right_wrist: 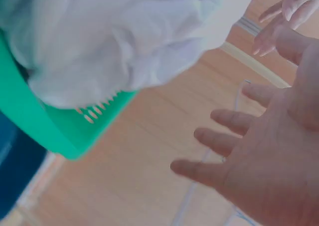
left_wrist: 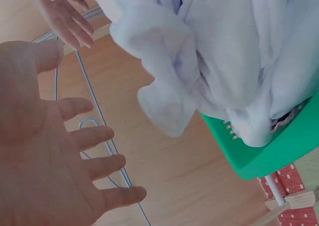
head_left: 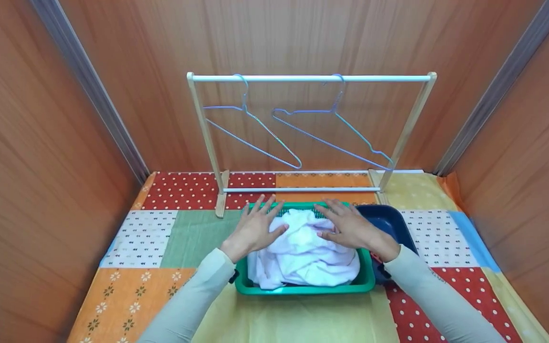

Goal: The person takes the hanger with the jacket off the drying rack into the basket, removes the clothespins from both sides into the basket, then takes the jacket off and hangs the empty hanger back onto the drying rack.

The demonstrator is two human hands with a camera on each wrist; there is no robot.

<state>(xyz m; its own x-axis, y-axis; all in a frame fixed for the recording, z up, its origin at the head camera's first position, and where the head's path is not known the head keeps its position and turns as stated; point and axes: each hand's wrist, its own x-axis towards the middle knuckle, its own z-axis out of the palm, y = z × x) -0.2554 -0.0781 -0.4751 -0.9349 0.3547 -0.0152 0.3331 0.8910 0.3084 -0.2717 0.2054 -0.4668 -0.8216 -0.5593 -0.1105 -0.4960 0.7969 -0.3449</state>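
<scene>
White cloth (head_left: 308, 252) lies heaped and crumpled in a green plastic basket (head_left: 303, 290). Above the basket's left side, my left hand (head_left: 254, 229) spreads its fingers and holds nothing. My right hand (head_left: 348, 226) hovers over the right side in the same way, fingers apart. In the left wrist view the left palm (left_wrist: 45, 146) faces the cloth (left_wrist: 224, 46), with a gap between them. The right wrist view likewise shows the right palm (right_wrist: 269, 151) apart from the cloth (right_wrist: 134, 41). A bit of darker fabric shows under the white cloth in the left wrist view.
Behind the basket stands a wooden rack with a white top bar (head_left: 293, 78). Two wire hangers, a left one (head_left: 265, 126) and a right one (head_left: 336, 112), hang from it. A dark blue tray (head_left: 389, 221) sits right of the basket. Wooden panels enclose the patchwork-covered table (head_left: 131, 295).
</scene>
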